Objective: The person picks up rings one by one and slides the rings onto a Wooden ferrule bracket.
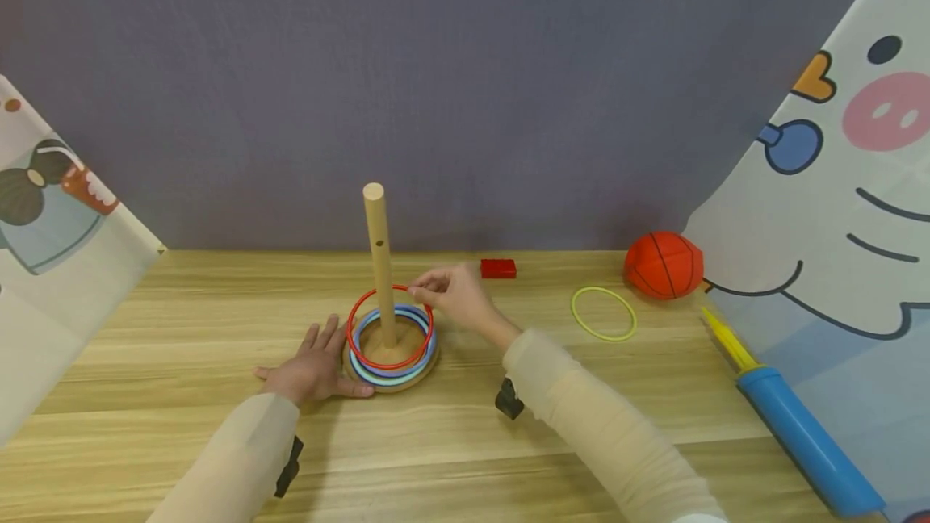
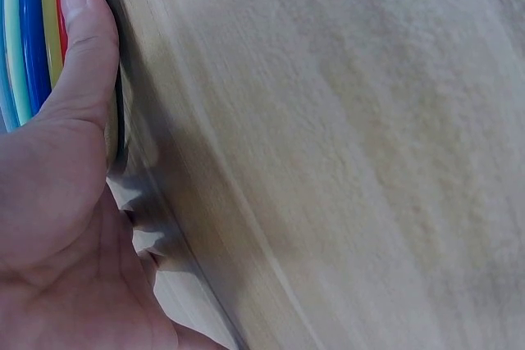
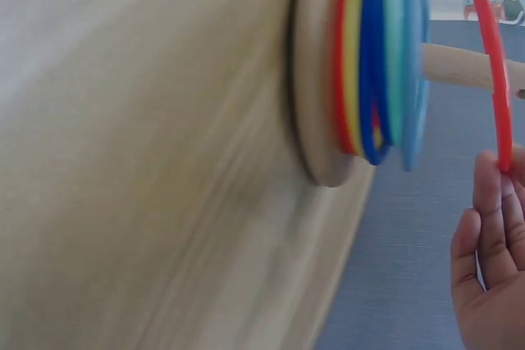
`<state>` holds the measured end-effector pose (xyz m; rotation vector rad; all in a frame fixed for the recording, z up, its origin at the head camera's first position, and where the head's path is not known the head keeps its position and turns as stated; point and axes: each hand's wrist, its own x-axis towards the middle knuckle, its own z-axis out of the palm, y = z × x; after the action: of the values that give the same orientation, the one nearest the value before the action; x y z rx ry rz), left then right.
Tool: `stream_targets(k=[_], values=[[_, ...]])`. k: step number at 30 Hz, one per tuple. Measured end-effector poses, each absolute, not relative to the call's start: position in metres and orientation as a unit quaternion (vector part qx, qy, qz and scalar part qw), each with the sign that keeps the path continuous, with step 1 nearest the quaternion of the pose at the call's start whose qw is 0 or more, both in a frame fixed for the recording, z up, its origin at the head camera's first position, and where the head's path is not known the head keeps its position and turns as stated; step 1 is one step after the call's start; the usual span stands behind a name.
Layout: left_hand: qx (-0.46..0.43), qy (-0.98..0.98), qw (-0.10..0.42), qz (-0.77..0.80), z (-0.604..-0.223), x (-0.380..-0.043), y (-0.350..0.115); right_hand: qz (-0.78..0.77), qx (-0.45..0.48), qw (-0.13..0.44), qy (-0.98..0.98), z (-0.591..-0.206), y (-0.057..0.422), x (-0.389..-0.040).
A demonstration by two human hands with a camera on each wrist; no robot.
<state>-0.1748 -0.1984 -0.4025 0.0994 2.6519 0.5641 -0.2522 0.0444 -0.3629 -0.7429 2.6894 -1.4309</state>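
A wooden peg (image 1: 379,253) rises from a round wooden base (image 3: 314,63). Stacked on the base are several rings (image 3: 394,63): red, yellow, blue, mint and light blue. My right hand (image 1: 461,297) pinches the edge of another red ring (image 3: 494,63), which encircles the peg, apart from the stack beneath it. Beside the base, my left hand (image 1: 308,370) lies with its fingers spread. In the left wrist view its thumb (image 2: 90,47) rests against the base's edge; its other fingers are mostly hidden there.
A yellow ring (image 1: 635,321) lies flat to the right on the wooden table (image 1: 182,321). A red block (image 1: 498,269) sits near the grey back wall (image 1: 465,103). Farther right are a red ball (image 1: 664,265) and a blue pump (image 1: 806,438) with a yellow tip.
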Motion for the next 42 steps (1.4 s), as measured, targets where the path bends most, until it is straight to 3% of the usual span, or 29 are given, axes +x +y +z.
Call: stream_targets(k=[7,16,27,42], values=[[0.045,0.954,0.208,0.21,-0.401,-0.175,-0.198,-0.421,-0.242,-0.012,0.874,-0.377,0.046,-0.25],[0.042,0.957,0.202,0.202,-0.397,-0.173,-0.195,-0.345,-0.293,-0.089,0.887,-0.392,0.045,-0.249],[0.057,0.956,0.183,0.223,-0.417,-0.18,-0.205,-0.471,-0.232,0.024,0.851,-0.387,0.055,-0.247],[0.088,0.958,0.156,0.222,-0.426,-0.184,-0.207,-0.439,-0.235,0.011,0.867,-0.373,0.132,-0.239]])
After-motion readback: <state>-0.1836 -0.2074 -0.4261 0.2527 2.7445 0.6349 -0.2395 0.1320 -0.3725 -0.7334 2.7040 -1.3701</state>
